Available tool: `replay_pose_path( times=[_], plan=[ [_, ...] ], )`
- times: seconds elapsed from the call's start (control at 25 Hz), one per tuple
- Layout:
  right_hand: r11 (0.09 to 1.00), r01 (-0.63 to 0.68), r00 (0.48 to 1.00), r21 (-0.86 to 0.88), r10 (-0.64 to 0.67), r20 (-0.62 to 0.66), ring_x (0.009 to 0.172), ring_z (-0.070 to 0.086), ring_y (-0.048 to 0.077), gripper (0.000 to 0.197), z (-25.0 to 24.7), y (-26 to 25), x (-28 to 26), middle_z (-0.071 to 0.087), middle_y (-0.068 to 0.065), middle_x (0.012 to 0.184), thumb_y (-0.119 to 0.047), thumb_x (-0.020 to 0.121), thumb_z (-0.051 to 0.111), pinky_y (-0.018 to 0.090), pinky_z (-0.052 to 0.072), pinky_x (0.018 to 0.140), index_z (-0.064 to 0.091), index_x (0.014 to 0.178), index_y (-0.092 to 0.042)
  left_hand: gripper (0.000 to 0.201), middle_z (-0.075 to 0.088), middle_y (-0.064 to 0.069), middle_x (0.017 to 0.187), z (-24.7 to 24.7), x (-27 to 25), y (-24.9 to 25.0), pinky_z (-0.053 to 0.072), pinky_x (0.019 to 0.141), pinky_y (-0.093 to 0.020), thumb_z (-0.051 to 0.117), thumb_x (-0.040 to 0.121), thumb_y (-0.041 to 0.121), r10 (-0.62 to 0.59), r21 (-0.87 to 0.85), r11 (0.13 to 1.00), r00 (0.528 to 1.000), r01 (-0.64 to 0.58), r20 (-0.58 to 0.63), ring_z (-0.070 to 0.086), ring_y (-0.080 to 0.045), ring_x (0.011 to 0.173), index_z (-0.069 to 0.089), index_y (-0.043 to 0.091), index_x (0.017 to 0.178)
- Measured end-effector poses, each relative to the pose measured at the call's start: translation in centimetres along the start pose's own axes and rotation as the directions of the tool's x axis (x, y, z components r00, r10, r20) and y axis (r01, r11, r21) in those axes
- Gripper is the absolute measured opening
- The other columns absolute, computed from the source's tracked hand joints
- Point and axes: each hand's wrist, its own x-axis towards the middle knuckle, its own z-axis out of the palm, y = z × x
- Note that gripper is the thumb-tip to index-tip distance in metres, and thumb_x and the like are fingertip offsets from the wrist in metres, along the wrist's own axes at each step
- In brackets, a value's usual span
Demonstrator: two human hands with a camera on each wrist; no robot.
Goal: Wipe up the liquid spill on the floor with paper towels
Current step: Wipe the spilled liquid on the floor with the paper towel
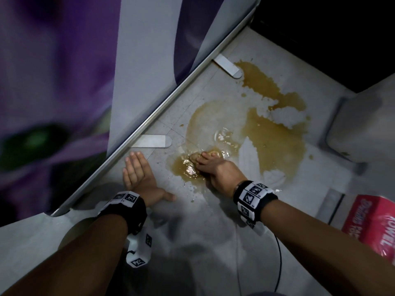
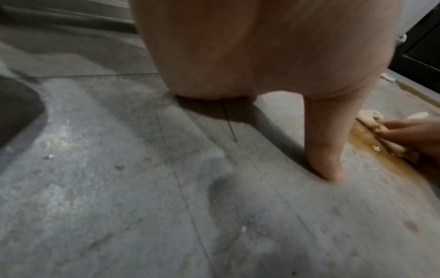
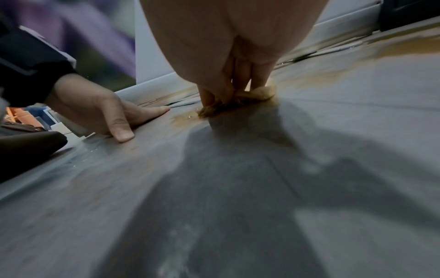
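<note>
Our right hand (image 1: pixel 220 174) presses and grips a soaked wad of paper towel (image 1: pixel 197 160) at the near edge of the brown spill (image 1: pixel 273 133) on the grey floor (image 1: pixel 213 231); the wad is soft, heavy with liquid and, we think, easy to tear, so we should hold it bunched from above; our left hand (image 1: pixel 139 178) lies flat with straight fingers, holding nothing; the red towel pack (image 1: pixel 372 223) is at the right.

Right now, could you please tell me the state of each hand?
Left hand: open, flat on the floor.
Right hand: gripping a soaked paper towel.
</note>
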Motion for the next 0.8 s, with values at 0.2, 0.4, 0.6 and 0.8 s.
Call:
replay_pose_path(
  times=[0.2, 0.4, 0.6, 0.8],
  plan=[
    [0.989, -0.095, 0.994, 0.116, 0.099, -0.035, 0.113, 0.065, 0.009, 0.042, -2.1, -0.6, -2.6, 0.072, -0.005, 0.118, 0.002, 0.079, 0.061, 0.024, 0.047, 0.103, 0.076, 0.111, -0.021, 0.176, -0.033, -0.013, 0.156, 0.3, 0.0, 0.1, -0.012, 0.120, -0.042, 0.085, 0.031, 0.070, -0.024, 0.004, 1.000, 0.999, 0.025, -0.044, -0.030, -0.028, 0.145, -0.031, 0.008, 0.146],
    [0.543, -0.484, 0.720, 0.686, 0.693, -0.041, 0.073, 0.064, 0.003, 0.032, -8.7, 3.1, -2.7, 0.072, -0.011, 0.080, 0.004, 0.088, 0.059, 0.020, 0.048, 0.067, 0.072, 0.081, -0.023, 0.173, -0.041, -0.012, 0.152, 0.0, -0.1, 0.1, -0.018, 0.118, -0.043, 0.087, 0.037, 0.066, 0.003, -0.011, 1.000, 1.000, -0.002, 0.013, -0.037, -0.027, 0.141, -0.037, 0.009, 0.143],
    [0.540, -0.752, 0.458, 0.378, 0.841, -0.289, 0.090, 0.064, 0.019, 0.030, -12.5, 9.9, -4.3, 0.066, 0.002, 0.107, -0.010, 0.095, 0.053, 0.027, 0.051, 0.076, 0.063, 0.121, -0.022, 0.172, -0.034, -0.013, 0.156, -0.1, -0.4, 0.1, -0.017, 0.118, -0.042, 0.089, 0.036, 0.064, 0.003, -0.023, 1.000, 1.000, -0.003, -0.005, -0.031, -0.028, 0.144, -0.030, 0.009, 0.147],
    [0.714, -0.699, 0.668, 0.049, 0.675, -0.313, 0.136, 0.043, 0.033, 0.048, -10.0, 11.1, -5.7, 0.044, 0.014, 0.151, -0.013, 0.099, 0.048, 0.039, 0.034, 0.112, 0.046, 0.146, -0.015, 0.172, -0.031, -0.013, 0.157, 0.3, -0.1, 0.2, -0.014, 0.119, -0.042, 0.090, 0.035, 0.063, -0.002, -0.007, 1.000, 1.000, 0.002, -0.027, -0.027, -0.028, 0.146, -0.027, 0.008, 0.148]
  ],
)
